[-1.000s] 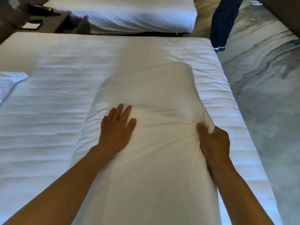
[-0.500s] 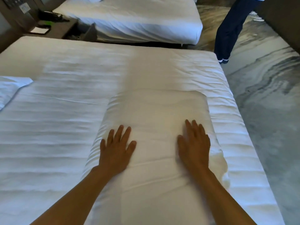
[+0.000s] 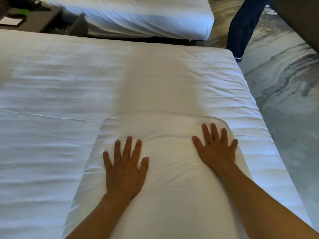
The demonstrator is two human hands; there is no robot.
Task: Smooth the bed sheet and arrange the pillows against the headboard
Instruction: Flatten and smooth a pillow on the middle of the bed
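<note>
Both palms flat on pillow (image 3: 165, 195).
Our left hand (image 3: 124, 171) at 7 o'clock, right hand (image 3: 216, 150) at 4 o'clock; fingers straight, splayed, pressing, gripping nothing.

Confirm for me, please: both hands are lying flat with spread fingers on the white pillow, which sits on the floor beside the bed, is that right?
Not quite. In the head view the left hand and right hand do lie flat with spread fingers on the white pillow, but the pillow sits on the bed, not on the floor.
</note>
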